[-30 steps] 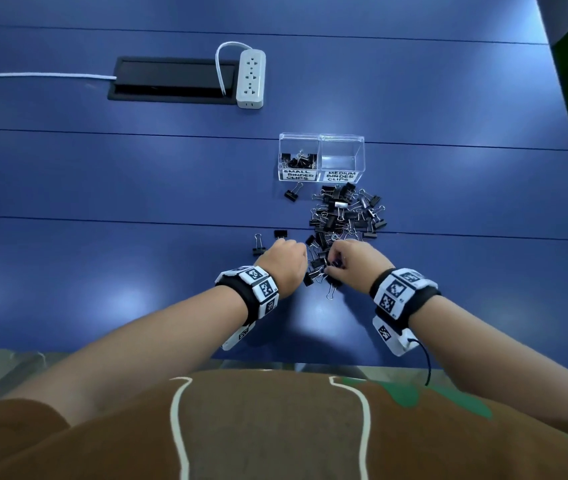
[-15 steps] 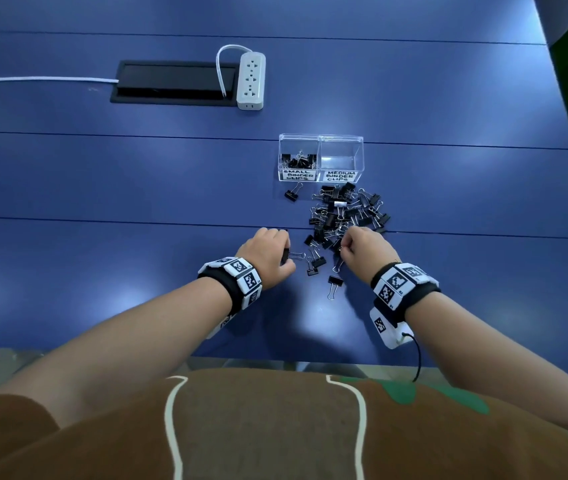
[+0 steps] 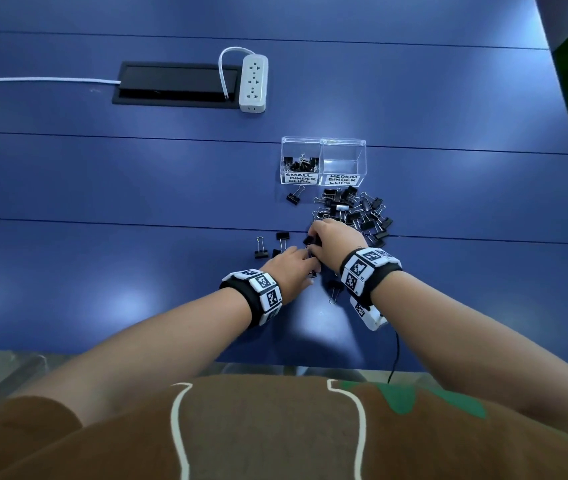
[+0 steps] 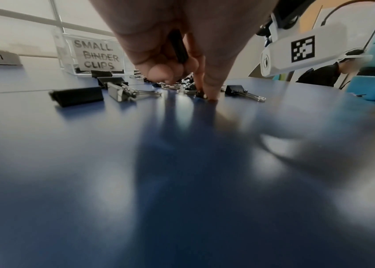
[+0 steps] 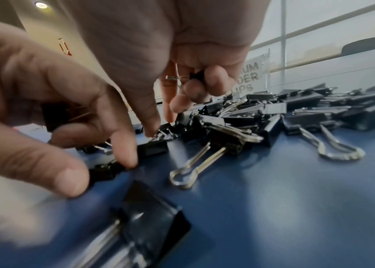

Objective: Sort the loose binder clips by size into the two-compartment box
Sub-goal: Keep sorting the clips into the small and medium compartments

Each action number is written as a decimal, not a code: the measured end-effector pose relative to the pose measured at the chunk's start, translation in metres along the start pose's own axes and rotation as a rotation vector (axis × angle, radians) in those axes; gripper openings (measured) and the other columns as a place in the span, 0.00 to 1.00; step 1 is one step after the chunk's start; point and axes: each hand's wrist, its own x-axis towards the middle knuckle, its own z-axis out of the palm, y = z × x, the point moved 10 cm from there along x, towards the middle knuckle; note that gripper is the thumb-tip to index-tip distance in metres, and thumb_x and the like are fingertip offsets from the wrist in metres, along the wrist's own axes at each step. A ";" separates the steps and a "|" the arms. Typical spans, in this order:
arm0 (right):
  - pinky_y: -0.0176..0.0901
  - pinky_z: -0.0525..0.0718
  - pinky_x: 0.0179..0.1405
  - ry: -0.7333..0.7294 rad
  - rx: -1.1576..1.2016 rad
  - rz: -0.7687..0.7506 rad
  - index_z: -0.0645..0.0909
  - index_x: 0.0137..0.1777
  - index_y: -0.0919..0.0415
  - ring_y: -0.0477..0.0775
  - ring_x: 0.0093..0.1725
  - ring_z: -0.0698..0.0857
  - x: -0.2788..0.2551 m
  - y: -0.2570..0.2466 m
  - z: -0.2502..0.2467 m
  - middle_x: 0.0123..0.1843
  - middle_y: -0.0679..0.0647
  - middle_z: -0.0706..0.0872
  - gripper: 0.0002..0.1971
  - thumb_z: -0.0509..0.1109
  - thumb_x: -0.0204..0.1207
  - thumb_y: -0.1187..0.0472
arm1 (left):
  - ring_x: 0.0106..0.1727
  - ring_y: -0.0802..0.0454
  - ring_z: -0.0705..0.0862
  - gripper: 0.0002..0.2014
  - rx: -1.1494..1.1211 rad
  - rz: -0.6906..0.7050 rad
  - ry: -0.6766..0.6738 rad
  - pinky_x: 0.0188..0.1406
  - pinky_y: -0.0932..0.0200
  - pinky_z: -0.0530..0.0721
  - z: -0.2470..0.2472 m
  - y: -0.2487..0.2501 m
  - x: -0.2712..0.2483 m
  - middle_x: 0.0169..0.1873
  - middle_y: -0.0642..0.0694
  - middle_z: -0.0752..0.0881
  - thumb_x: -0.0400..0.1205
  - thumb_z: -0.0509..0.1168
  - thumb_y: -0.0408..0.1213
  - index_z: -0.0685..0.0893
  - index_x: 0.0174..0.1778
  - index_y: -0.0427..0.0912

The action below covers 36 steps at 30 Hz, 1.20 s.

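Small black metal clips [image 5: 195, 75] with wire handles are pinched by both the right hand [image 3: 336, 240] and left hand [image 3: 291, 268], near the clear plastic box [image 3: 323, 161] on the glossy blue table [image 3: 102, 188].

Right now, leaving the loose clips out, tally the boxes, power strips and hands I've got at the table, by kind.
Two-compartment box: 1
Power strip: 1
Hands: 2, left hand and right hand, each holding a binder clip
Total: 4
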 end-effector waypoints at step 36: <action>0.46 0.84 0.47 0.197 0.496 0.160 0.85 0.51 0.60 0.54 0.37 0.82 0.093 0.008 -0.123 0.40 0.53 0.85 0.12 0.59 0.77 0.62 | 0.54 0.43 0.80 0.12 -0.475 -0.320 0.515 0.58 0.52 0.79 -0.158 -0.078 0.067 0.59 0.37 0.78 0.81 0.54 0.27 0.77 0.57 0.36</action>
